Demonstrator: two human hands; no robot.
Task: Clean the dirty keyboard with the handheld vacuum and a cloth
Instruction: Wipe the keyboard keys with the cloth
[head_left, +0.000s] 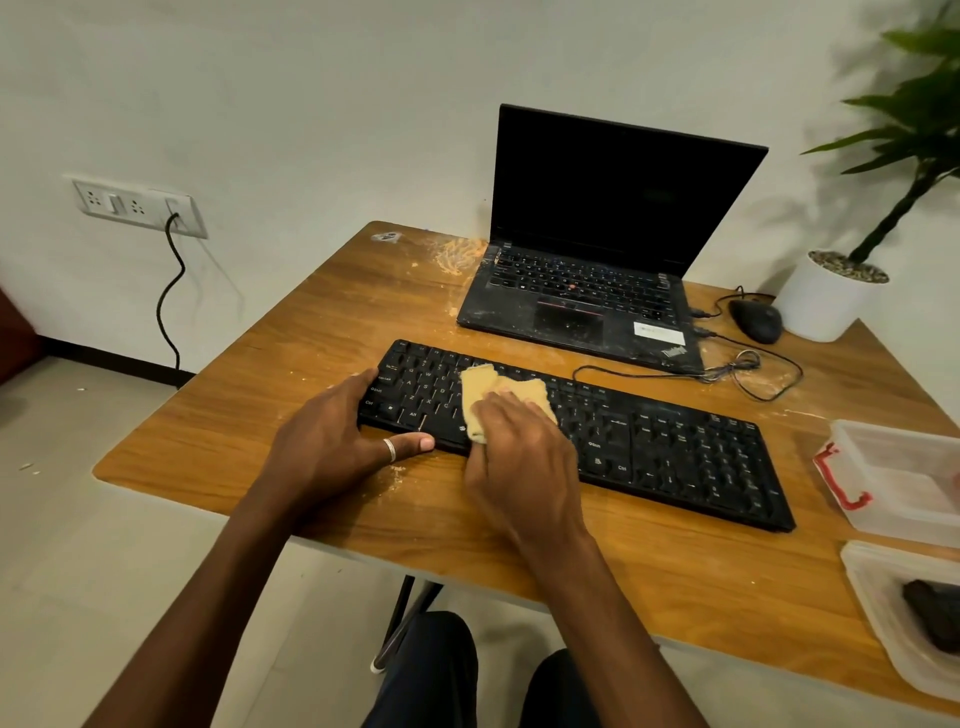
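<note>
The right hand (514, 457) bears down on a folded beige cloth (498, 389), fingers curled over it, on the left-middle keys of the black full-size keyboard (675, 452). The left hand (332, 441) clasps the keyboard's left end, thumb along the front edge. The keyboard's long axis runs left to right on the wooden table (208, 452), so most keys lie rightward of the cloth. A dark thing in the clear plastic tub (872, 587) is cut off, possibly the vacuum.
</note>
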